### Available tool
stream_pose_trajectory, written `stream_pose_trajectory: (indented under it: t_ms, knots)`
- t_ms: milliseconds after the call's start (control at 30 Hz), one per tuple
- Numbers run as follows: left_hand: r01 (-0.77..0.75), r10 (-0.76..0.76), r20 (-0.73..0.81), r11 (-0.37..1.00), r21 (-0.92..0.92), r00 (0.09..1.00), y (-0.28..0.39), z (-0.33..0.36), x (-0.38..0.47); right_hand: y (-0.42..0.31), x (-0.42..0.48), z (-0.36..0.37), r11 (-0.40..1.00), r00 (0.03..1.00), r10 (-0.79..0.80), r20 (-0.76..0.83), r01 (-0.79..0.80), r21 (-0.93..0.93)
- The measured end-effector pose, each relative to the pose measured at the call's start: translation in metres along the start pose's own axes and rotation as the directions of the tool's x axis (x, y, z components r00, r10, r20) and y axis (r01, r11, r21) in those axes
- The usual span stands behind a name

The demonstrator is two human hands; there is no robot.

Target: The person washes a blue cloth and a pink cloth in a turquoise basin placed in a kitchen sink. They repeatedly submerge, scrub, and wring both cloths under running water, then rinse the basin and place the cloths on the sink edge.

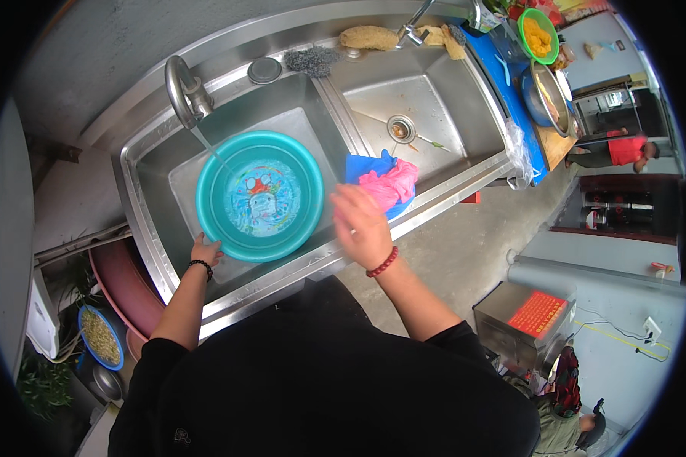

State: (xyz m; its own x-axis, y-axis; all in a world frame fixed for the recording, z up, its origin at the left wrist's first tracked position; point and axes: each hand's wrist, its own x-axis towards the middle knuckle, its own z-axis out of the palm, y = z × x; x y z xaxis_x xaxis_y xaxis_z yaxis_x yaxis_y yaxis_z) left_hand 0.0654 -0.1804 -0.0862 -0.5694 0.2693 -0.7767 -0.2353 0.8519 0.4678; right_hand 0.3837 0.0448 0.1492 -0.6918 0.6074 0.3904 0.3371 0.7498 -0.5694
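Note:
A teal plastic basin (pixel 204 211) with a printed bottom stands in the left sink bowl (pixel 160 228), holding some water. A thin stream runs into it from the curved metal faucet (pixel 178 94). My left hand (pixel 207 251) is at the basin's lower left rim, fingers under or against its outer wall. Right of the basin, my right hand (pixel 360 223) is raised above the sink's front edge, its fingers extended and nothing seen in it. Just beyond it, a pink cloth or glove (pixel 393 180) lies on a blue one (pixel 369 165), over the sink divider and front rim.
The right sink bowl (pixel 446 114) has food scraps at its drain. Loofahs (pixel 369 37) and steel wool (pixel 313 60) lie along the back ledge. A blue table (pixel 486 48) with bowls adjoins at right. Two other people are at far right and lower right.

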Motion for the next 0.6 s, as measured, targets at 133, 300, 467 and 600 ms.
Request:
stream_pose_trajectory:
  t_ms: [133,300,467,600]
  knots:
    - [0.087,-0.082,0.062,0.993,-0.084,0.995,0.001,-0.001,-0.001,0.024,-0.007,-0.044,0.961,0.997,0.072,-0.013,-0.073,-0.266]
    - [0.11,-0.105,0.061,0.99,-0.089,0.993,-0.007,0.003,0.012,0.047,-0.017,-0.057,0.857,0.905,0.251,0.343,-0.043,-0.513]
    - [0.115,-0.105,0.069,0.983,-0.144,0.992,-0.001,0.003,0.002,0.067,-0.004,-0.043,0.825,0.859,0.268,0.436,0.029,-0.564]
    - [0.1,-0.084,0.121,0.987,-0.128,0.989,0.009,-0.003,-0.012,0.075,0.008,-0.042,0.854,0.879,0.172,0.445,0.092,-0.513]
